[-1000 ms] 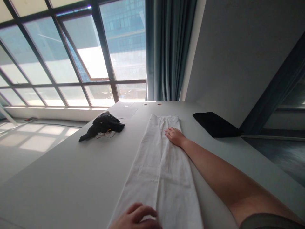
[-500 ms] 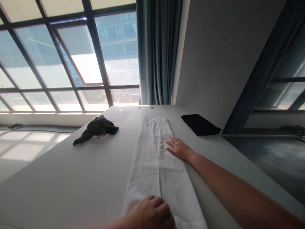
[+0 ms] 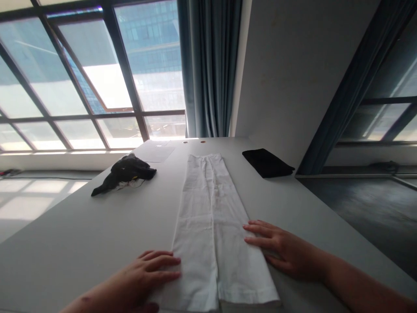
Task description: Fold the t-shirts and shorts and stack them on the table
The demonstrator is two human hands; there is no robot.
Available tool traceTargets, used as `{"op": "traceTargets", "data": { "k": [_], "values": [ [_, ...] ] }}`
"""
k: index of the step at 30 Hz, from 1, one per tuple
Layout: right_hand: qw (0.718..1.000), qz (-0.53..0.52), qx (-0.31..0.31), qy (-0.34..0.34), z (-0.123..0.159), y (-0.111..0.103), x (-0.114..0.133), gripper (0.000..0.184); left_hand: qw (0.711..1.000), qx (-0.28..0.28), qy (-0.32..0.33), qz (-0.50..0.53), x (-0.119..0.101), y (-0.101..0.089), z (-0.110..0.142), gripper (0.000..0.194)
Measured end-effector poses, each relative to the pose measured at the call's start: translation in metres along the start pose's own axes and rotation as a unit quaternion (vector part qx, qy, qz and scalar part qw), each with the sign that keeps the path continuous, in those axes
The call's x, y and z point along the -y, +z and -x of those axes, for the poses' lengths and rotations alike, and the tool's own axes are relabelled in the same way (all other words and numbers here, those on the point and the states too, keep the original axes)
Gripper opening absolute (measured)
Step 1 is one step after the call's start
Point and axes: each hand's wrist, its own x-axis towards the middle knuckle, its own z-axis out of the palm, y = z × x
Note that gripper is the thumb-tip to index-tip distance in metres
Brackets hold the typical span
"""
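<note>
A long white garment (image 3: 211, 217), folded lengthwise like trousers, lies flat down the middle of the grey table (image 3: 97, 234), running away from me. My left hand (image 3: 143, 278) rests flat at its near left edge, fingers stretched out and touching the cloth. My right hand (image 3: 283, 248) lies flat at the near right edge, fingers spread and pointing onto the fabric. Neither hand holds anything.
A crumpled black garment (image 3: 125, 174) lies at the far left of the table. A folded black cloth (image 3: 267, 162) sits at the far right by the wall. A sheet of paper (image 3: 158, 153) lies near the back edge. Large windows and a teal curtain (image 3: 211, 65) stand behind.
My right hand slid back along the white garment from its far end to the near right edge. My left hand moved from on top of the near end to its left edge and flattened.
</note>
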Motion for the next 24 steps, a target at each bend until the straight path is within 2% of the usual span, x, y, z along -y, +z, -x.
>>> {"op": "traceTargets", "data": {
  "k": [2,4,7,10,13,15,17,20,22,24],
  "values": [
    [1.000,-0.004,0.004,-0.009,0.009,0.005,0.012,0.055,0.999,-0.033,-0.033,-0.014,0.028,0.003,0.010,0.066],
    [1.000,0.000,-0.017,-0.014,0.007,0.014,0.014,0.048,0.995,-0.065,-0.050,-0.049,0.052,0.013,0.006,0.067],
    [0.997,0.012,-0.077,0.019,-0.006,0.025,0.006,0.043,0.990,-0.101,-0.058,-0.083,0.071,0.026,-0.020,0.063],
    [0.992,0.019,-0.113,0.052,-0.014,0.026,0.001,0.042,0.977,-0.158,-0.105,-0.096,0.075,0.030,-0.051,0.050],
    [0.998,0.015,-0.059,-0.012,-0.013,0.022,0.012,0.047,0.969,-0.186,-0.126,-0.098,0.074,0.027,-0.067,0.046],
    [0.997,0.005,-0.017,-0.076,-0.011,0.020,0.024,0.055,0.977,-0.178,-0.077,-0.093,0.069,0.025,-0.066,0.048],
    [0.992,0.003,-0.001,-0.123,-0.009,0.019,0.035,0.059,0.985,-0.151,0.005,-0.078,0.058,0.024,-0.062,0.052],
    [0.986,0.008,-0.009,-0.163,-0.008,0.019,0.045,0.049,0.988,-0.085,0.122,-0.043,0.035,0.025,-0.055,0.052],
    [0.984,0.002,-0.022,-0.176,-0.007,0.017,0.051,0.045,0.985,-0.063,0.160,-0.013,0.018,0.024,-0.051,0.044],
    [0.985,-0.029,-0.026,-0.167,-0.006,0.011,0.059,0.041,0.985,-0.067,0.155,0.025,0.002,0.021,-0.047,0.033]
  ]
}}
